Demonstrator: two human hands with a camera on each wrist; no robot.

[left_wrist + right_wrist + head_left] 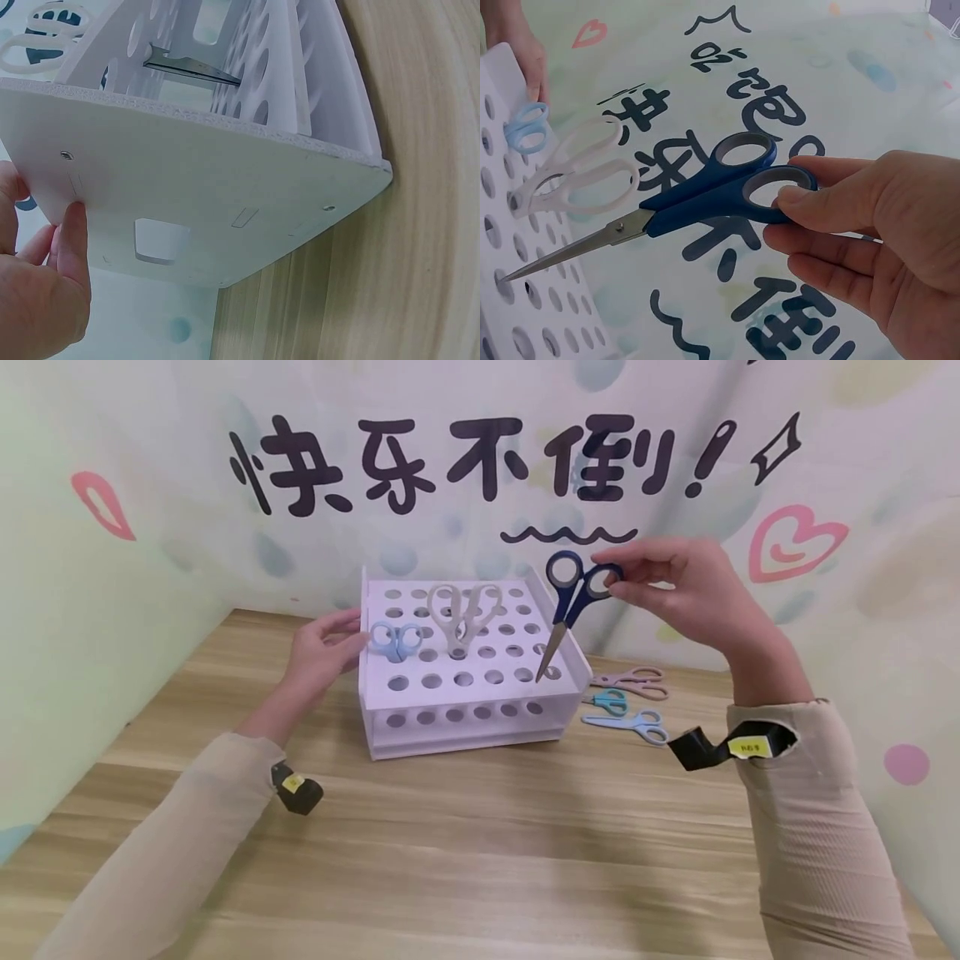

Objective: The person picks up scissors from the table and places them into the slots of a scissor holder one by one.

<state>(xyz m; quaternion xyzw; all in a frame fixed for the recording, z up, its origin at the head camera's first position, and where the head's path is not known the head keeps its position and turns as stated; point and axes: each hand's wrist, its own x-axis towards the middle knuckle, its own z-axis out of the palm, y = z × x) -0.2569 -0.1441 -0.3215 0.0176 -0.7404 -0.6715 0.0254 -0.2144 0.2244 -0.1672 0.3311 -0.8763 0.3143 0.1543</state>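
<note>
My right hand point(678, 585) pinches one handle loop of a pair of dark blue scissors point(570, 589) between thumb and fingers. The blades point down and to the left, with the tip over the right front holes of a white perforated rack point(442, 693). At the rack's left side panel point(187, 180), the fingertips of my left hand point(318, 652) rest against the outside. Light blue scissors point(396, 642) and larger white scissors point(461, 618) stand in the rack's holes, handles up. Below the top board, a metal blade point(191, 67) shows in the left wrist view.
Right of the rack, pink scissors point(637, 682), teal scissors point(609, 701) and pale blue scissors point(633, 724) lie on the wooden table point(450, 843). Behind stands a printed cloth backdrop point(315, 552) with dark lettering.
</note>
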